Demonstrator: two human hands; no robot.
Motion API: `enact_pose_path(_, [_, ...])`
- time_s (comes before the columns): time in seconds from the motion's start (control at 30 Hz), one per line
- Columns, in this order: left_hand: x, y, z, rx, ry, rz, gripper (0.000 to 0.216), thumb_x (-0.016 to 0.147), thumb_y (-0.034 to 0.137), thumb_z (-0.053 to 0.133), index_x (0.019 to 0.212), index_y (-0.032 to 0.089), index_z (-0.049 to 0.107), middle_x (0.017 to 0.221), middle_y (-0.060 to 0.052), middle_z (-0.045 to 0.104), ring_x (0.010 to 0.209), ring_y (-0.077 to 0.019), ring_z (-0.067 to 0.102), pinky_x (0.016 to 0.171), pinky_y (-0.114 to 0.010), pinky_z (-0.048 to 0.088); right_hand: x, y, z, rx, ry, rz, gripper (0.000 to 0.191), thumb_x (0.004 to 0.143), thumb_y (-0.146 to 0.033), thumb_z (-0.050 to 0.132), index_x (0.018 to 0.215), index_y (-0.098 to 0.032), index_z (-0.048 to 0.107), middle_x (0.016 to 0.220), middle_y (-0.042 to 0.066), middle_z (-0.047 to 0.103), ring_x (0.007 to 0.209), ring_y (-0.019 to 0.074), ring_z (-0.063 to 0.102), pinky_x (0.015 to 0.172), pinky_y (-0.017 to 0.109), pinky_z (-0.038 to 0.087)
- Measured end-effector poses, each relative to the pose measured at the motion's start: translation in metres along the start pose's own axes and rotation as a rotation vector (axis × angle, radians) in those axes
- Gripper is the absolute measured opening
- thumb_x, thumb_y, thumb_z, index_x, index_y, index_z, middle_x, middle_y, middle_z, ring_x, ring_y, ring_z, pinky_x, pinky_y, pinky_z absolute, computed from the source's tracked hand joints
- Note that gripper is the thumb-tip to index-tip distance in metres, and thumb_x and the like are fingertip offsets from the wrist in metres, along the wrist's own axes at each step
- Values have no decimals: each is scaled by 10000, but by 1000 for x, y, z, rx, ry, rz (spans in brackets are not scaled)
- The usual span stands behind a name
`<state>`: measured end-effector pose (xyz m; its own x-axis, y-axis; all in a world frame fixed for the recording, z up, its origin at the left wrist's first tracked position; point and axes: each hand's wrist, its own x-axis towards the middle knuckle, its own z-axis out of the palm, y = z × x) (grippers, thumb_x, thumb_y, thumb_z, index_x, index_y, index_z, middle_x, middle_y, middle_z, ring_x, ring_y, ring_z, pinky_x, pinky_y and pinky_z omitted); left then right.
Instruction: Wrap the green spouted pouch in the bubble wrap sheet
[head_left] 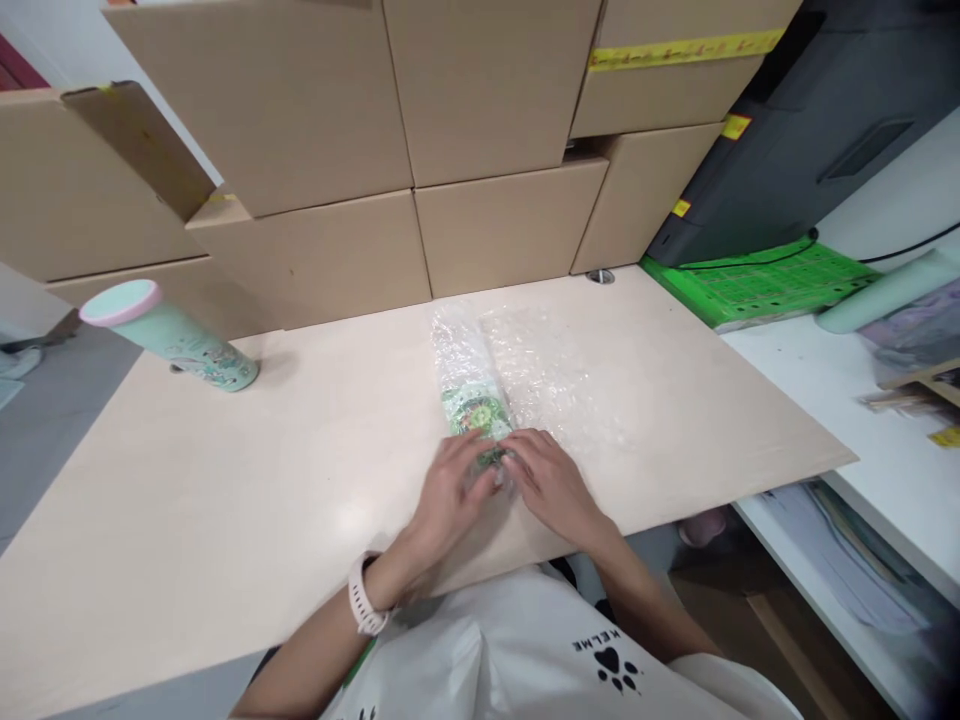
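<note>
The white shirt (450, 650) at the near edge of the wooden table (262, 500) bears black lettering (596, 641), upside down to the camera, that seems to read HELME, with a paw-print sign (616, 670) beside it. Nothing else can be read: too small or blurred are the red marks on the yellow tape (682, 50) behind the table, the yellow labels (736, 126) on the dark case (795, 130) beyond its far right corner, and the print on the bubble-wrapped green package (480, 408) upon it

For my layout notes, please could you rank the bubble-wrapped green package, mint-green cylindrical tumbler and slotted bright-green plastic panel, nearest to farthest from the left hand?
1. Package: at the left hand.
2. Tumbler: on the left.
3. Panel: far right.
</note>
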<state>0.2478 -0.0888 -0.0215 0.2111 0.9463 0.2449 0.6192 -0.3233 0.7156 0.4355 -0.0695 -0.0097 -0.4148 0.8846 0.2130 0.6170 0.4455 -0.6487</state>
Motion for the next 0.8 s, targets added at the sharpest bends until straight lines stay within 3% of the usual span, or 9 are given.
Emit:
enact_pose_path(0.03, [-2,-4,-6,-35,150,-119,348,920,268,568,1267,239,573,1339,-118,587,1277,-272,511,1065,-500,431,0,0,5,-37,-3,5,260,1006,-245,400,1151,-229,615,1149,110,626,1088,262,563,924,453,500])
enact_pose_path(0.1, [-5,-14,-13,-226,277,-366,465,874,306,628,1313,214,506,1290,-135,595,1226,-269,552,1046,-494,442,1,-1,13,-80,10,11,242,1002,-241,412,1126,-212,618,1147,123,609,1094,270,547,940,464,494])
enact_pose_path(0.17, [-5,-19,-17,-506,264,-534,566,841,332,668,1346,202,446,1232,-133,621,1115,-240,619,987,-460,491,1,-2,18,-76,6,-4,231,999,-240,423,1134,-209,608,1156,123,602,1110,269,538,964,461,484])
enact_pose_path(0.23, [-5,-15,-20,-709,240,-564,614,828,338,695,1361,212,418,1231,-125,626,1058,-210,640,946,-418,524,3,-4,20,-41,-7,-17,230,997,-252,438,1170,-212,583,1182,123,595,1142,272,530,979,461,477])
enact_pose_path(0.37, [-2,6,-23,-735,218,-329,592,837,291,716,1362,253,445,1324,-107,593,1143,-202,614,992,-395,522,5,-7,16,112,-17,5,246,991,-281,449,1215,-210,520,1218,128,577,1171,266,535,983,459,470])
enact_pose_path(0.53, [11,18,-15,-481,24,50,457,931,229,594,1376,264,498,1386,-95,564,1219,-220,591,1013,-412,537,4,4,0,412,-54,137,243,973,-281,438,1191,-218,527,1163,95,623,1024,221,620,817,363,523])
enact_pose_path(0.67, [28,16,11,-126,-58,395,539,960,162,527,1470,267,387,1407,-110,571,1273,-235,555,1022,-435,503,-3,26,-6,602,-49,223,253,937,-271,460,1146,-205,587,1127,80,675,985,211,647,773,327,534])
enact_pose_path(0.8, [41,11,47,158,-128,548,553,976,142,483,1496,232,317,1386,-126,602,1292,-267,535,1029,-497,422,-13,47,-7,531,22,304,234,893,-294,517,1044,-180,654,944,68,719,825,216,657,705,333,540])
